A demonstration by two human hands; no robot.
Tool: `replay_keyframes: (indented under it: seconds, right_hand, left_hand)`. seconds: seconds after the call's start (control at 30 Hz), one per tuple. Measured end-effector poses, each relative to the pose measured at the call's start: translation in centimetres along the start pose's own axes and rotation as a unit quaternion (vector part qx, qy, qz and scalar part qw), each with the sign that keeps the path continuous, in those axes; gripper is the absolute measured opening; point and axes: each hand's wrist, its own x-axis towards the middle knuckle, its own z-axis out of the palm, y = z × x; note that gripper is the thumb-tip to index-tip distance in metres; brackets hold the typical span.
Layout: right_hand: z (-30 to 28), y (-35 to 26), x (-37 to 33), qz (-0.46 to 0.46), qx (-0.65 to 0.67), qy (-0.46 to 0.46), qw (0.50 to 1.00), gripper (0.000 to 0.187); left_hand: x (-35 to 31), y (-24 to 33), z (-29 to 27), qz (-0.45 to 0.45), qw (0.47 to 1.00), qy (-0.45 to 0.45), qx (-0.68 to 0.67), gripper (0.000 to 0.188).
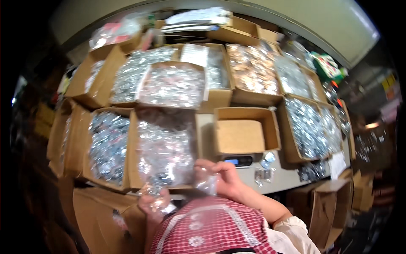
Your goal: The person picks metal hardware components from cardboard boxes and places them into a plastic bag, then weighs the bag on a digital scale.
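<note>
My left hand [148,205], low beside the front edge of the table, is closed around small shiny clear plastic packets [160,204]; what is inside them is too blurred to make out. To its right, my right hand [228,180] pinches a clear plastic bag [207,184] that hangs below its fingers. Just beyond both hands stands a cardboard box of clear packets [167,148]. A shallow open cardboard box [241,135] stands behind a small digital scale [239,161] with a lit blue display, near my right hand.
Several cardboard boxes of silvery packets [109,146] crowd the table, with a box of copper-coloured packets [253,70] at the back. Small packets [264,175] lie right of the scale. A large carton [101,216] stands at lower left, another open carton [332,207] at lower right.
</note>
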Motion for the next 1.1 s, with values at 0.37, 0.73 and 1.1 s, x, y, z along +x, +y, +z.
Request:
replay_keyframes:
  seconds: [0.37,0.73,1.1]
  right_hand:
    - [-4.7,-0.7,-8.6,-0.032,0.028,-0.080,0.996,0.081]
    - [-8.3,-3.2,-12.1,-0.136,-0.041,0.052,0.988,0.013]
    - [-16.3,-2.6,-15.8,-0.075,-0.860,0.434,0.256,0.015]
  left_hand:
    - [1.3,1.0,-1.0,-0.128,0.984,-0.125,0.013,0.070]
    - [0.7,1.1,-0.9,-0.057,0.997,-0.039,0.045,0.051]
    - [0.4,-1.7,2.0,0.004,1.000,0.007,-0.004,0.068]
